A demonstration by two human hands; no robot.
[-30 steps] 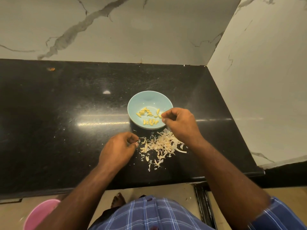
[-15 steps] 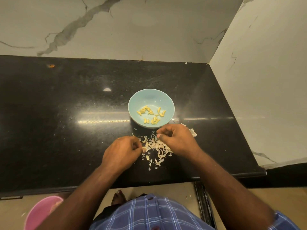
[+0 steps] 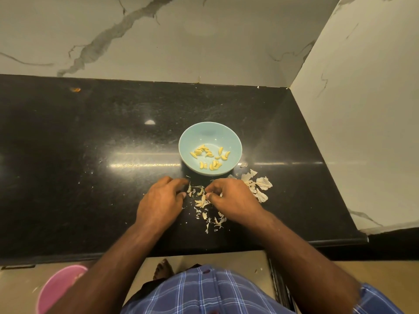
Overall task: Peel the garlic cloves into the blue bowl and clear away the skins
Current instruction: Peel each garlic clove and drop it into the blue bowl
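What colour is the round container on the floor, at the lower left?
Pink. The container shows only in the head view, partly hidden behind the left arm.

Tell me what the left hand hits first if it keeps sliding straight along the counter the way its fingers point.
The left hand points up and to the right, so it would likely meet the loose skins between both hands first. Beyond them lies the blue bowl, though depth is uncertain.
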